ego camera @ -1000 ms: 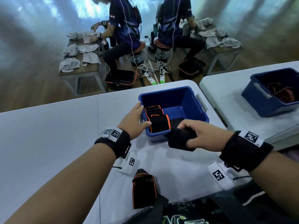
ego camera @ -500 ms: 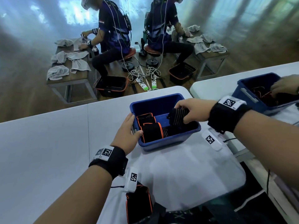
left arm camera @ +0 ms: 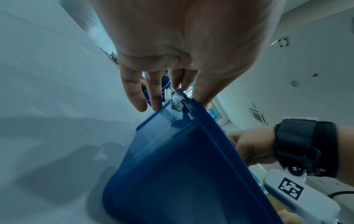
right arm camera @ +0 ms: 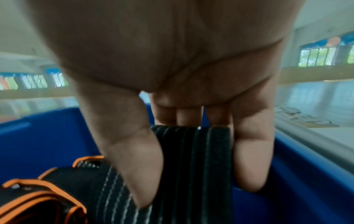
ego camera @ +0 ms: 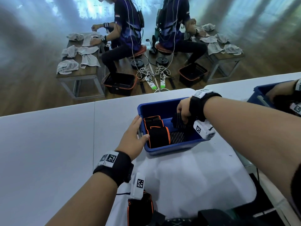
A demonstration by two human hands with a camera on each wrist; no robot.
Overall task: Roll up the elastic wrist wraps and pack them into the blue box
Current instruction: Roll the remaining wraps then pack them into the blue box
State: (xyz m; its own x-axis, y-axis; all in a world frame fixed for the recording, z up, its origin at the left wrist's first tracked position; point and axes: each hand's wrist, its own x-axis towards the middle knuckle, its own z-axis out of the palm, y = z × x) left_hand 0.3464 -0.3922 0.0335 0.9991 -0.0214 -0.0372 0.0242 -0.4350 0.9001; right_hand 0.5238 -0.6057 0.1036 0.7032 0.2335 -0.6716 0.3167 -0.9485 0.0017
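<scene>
The blue box (ego camera: 162, 110) (left arm camera: 182, 166) (right arm camera: 38, 136) stands on the white table (ego camera: 48, 144). My left hand (ego camera: 141, 128) (left arm camera: 172, 103) grips its left wall, thumb over the rim and fingers outside by the latch. My right hand (ego camera: 181, 118) (right arm camera: 195, 195) reaches into the box from the right and holds a rolled black wrap with grey stripes (ego camera: 178, 121) (right arm camera: 195, 159) between thumb and fingers, low inside. Two rolled wraps with orange trim (ego camera: 158, 138) (right arm camera: 47, 197) and a striped roll (ego camera: 177, 137) lie in the box. One unrolled orange-trimmed wrap (ego camera: 140, 207) lies at the table's near edge.
A second blue box (ego camera: 259, 95) sits on the neighbouring table at the right, with another hand in it. Beyond the table's far edge a seated person (ego camera: 123, 35) works at a bench with grey towels (ego camera: 81, 53). Black baskets (ego camera: 118, 83) and cables lie on the floor.
My right hand has carried the striped roll from in front of the box, over the rim and down into it. The left hand has stayed on the left wall.
</scene>
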